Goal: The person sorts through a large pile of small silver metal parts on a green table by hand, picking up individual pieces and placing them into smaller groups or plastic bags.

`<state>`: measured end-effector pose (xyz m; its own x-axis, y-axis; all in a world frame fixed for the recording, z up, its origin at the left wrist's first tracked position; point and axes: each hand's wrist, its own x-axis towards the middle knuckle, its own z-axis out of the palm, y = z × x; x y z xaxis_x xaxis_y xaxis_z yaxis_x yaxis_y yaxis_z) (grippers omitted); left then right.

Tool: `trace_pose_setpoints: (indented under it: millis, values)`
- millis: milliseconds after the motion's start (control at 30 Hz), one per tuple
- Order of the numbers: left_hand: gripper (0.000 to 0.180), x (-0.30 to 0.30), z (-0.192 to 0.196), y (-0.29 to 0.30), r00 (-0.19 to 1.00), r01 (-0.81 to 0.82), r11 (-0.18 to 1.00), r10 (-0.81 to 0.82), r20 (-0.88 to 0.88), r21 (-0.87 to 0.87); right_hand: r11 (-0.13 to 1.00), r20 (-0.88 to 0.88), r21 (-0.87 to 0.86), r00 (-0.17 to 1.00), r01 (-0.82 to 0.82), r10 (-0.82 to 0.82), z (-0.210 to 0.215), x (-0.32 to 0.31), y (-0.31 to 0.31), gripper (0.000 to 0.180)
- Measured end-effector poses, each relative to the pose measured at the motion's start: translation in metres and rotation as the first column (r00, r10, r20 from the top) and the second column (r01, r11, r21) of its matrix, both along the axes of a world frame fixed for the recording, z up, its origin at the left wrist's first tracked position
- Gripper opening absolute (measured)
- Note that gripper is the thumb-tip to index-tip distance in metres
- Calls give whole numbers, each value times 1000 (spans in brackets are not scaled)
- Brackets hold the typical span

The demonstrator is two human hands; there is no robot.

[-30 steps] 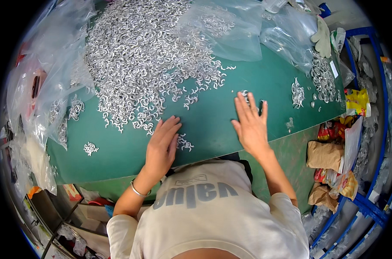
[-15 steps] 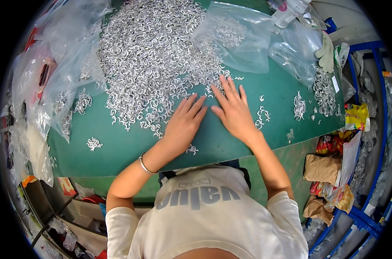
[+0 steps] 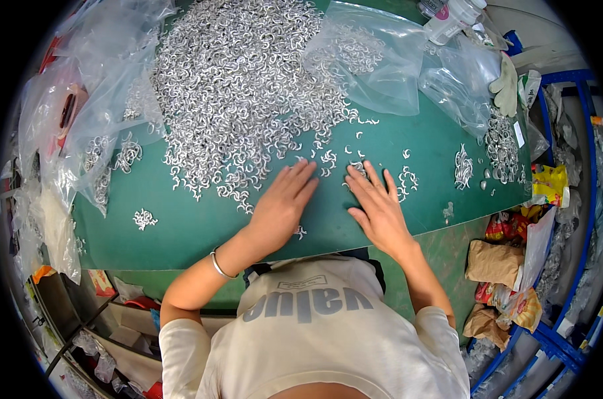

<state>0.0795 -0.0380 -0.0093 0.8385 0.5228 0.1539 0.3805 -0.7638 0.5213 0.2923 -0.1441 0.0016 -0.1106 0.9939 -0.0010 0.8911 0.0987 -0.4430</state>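
A big heap of small curved silver metal pieces (image 3: 241,93) covers the far middle of the green table mat (image 3: 182,233). My left hand (image 3: 283,203) lies flat on the mat at the heap's near edge, fingers spread, touching loose pieces. Just to its right, my right hand (image 3: 380,207) also rests palm down with fingers apart, covering a few scattered pieces (image 3: 402,179). Neither hand grips anything. A thin bracelet (image 3: 219,265) circles my left wrist.
Clear plastic bags (image 3: 374,60) lie at the back right and along the left (image 3: 82,113), some holding more pieces. Small clusters (image 3: 462,166) sit on the right; one (image 3: 144,218) on the left. Snack packets and paper bags (image 3: 507,266) lie beyond the right edge, by a blue rack (image 3: 580,199).
Both hands slid forward to the heap's edge half a second ago, then drew back toward me. They now lie flat with loose pieces scattered under and beside them.
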Motion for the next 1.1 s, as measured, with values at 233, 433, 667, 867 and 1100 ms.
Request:
trace_pose_setpoints:
  millis: [233, 433, 667, 867, 1100]
  values:
    - [51, 4, 1, -2, 999, 49, 999, -49, 9, -14, 998, -140, -1, 988, -61, 60, 4, -11, 3, 51]
    - [57, 0, 0, 2, 1000, -28, 1000, 28, 3, 2, 997, -137, 49, 989, 60, -53, 0, -17, 0, 46]
    - [53, 19, 11, -12, 979, 203, 979, -203, -13, 0, 946, -207, 219, 959, 240, -196, -7, 7, 18, 43]
    - [54, 12, 7, -5, 982, 138, 986, -125, -141, 88, 957, 108, 196, 965, 216, -240, -9, 17, 16, 44]
    - [55, 24, 4, -16, 962, 273, 961, -272, -39, 47, 972, 61, 187, 985, 145, -159, -6, 14, 21, 45]
